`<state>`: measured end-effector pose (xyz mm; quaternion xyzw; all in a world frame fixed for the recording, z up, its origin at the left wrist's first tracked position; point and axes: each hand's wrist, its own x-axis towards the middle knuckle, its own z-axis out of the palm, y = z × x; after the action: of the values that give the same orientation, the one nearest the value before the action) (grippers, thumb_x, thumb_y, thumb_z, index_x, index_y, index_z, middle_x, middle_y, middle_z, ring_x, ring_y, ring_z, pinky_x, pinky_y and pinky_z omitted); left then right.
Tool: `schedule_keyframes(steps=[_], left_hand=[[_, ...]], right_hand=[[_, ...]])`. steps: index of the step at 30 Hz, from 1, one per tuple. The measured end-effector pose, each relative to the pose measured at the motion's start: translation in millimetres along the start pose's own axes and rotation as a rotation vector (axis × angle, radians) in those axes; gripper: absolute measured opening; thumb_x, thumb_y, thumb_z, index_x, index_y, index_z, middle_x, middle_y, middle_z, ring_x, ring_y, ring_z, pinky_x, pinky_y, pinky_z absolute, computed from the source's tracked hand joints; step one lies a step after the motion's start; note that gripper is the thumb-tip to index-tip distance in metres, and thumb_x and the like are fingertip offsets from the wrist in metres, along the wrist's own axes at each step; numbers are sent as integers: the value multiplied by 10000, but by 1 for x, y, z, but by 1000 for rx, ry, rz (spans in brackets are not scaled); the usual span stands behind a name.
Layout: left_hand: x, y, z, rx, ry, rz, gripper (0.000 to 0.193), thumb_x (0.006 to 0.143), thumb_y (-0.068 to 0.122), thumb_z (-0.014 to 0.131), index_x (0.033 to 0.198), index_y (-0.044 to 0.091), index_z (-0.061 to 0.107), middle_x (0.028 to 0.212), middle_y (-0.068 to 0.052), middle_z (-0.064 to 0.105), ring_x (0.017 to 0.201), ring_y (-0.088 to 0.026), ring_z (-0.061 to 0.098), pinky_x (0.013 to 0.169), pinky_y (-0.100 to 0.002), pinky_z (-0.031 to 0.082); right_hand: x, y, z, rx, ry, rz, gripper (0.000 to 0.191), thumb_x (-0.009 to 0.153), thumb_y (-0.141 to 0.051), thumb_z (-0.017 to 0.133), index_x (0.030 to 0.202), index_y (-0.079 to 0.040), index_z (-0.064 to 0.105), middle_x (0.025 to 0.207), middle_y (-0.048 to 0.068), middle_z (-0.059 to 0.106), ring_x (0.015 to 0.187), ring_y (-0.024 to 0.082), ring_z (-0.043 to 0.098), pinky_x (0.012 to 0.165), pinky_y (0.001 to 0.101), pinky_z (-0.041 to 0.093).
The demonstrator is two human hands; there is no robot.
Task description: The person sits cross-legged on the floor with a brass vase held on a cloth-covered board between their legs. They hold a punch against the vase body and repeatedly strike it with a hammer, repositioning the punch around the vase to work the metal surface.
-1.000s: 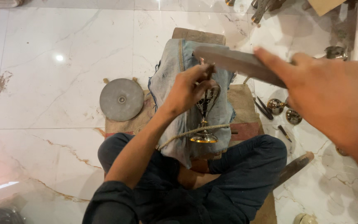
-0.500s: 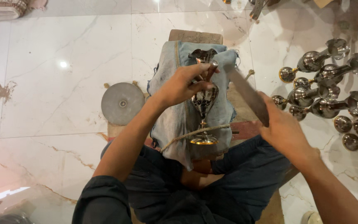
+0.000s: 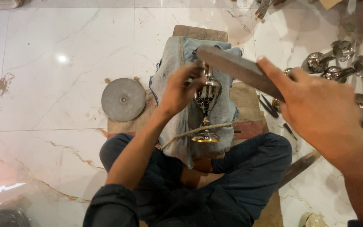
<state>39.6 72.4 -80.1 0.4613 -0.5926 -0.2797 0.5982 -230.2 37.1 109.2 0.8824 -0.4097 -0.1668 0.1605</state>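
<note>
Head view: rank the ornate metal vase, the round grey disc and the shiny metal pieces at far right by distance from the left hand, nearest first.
1. Ornate metal vase: touching the left hand, centre, on the blue cloth.
2. Round grey disc: on the floor, left of that hand.
3. Shiny metal pieces: far right, beyond the right hand.

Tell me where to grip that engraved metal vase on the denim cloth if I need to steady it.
Grip the vase at its narrow upper neck, from the left, as the left hand does. It lies lengthwise on the cloth, a rope crosses its stem, and the right hand holds a flat bar above it.
</note>
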Motion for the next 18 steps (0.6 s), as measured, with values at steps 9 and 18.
schedule_keyframes(steps=[9,18], left_hand=[[-83,-40,-72,-101,661,-440,433,1025,43,651,1397,3,433,1111,-128,617,913,-193,712,721,-273,613],[-116,-58,-90,-298,904,-532,430,965,5,655,1340,7,443,1079,-88,575,885,-203,723,659,-248,585]], right_hand=[[-90,-76,220,802,-69,434,842,854,-292,762,1572,-128,353,1123,239,683,984,465,676,863,565,522],[-111,-173,172,1022,511,239,465,847,-183,786,1286,-93,660,1217,134,594,1149,353,583,962,452,506]])
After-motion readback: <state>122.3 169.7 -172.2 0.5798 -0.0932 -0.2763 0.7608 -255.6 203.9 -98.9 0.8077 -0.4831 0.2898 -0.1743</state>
